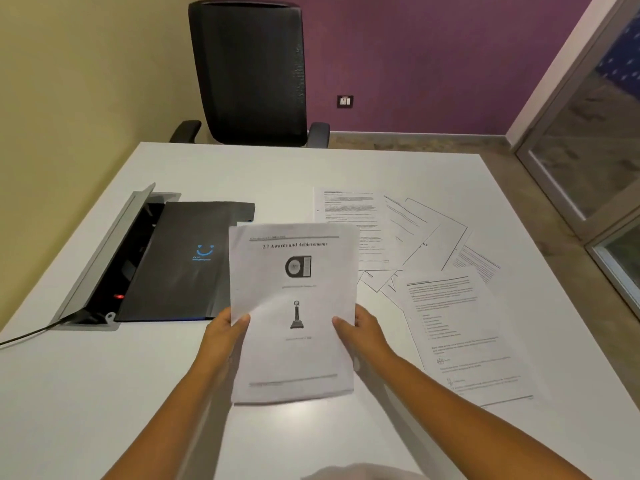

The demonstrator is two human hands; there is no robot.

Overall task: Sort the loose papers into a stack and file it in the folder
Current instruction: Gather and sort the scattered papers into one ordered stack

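A thin stack of white papers (292, 289), its top sheet titled "Awards and Achievements" with two pictures, is held up above the white table (104, 393). My left hand (225, 332) grips its left edge and my right hand (358, 332) grips its right edge, thumbs on top. Several loose printed papers (415, 237) lie fanned out on the table to the right, one large sheet (464, 341) nearest me. A closed black folder (180, 265) with a blue smile logo lies flat on the table to the left of the stack.
An open cable box (114, 258) with a raised grey lid is set into the table left of the folder, with a black cable (24, 337) leading out. A black office chair (249, 74) stands beyond the far table edge. A glass partition (588, 150) is at right.
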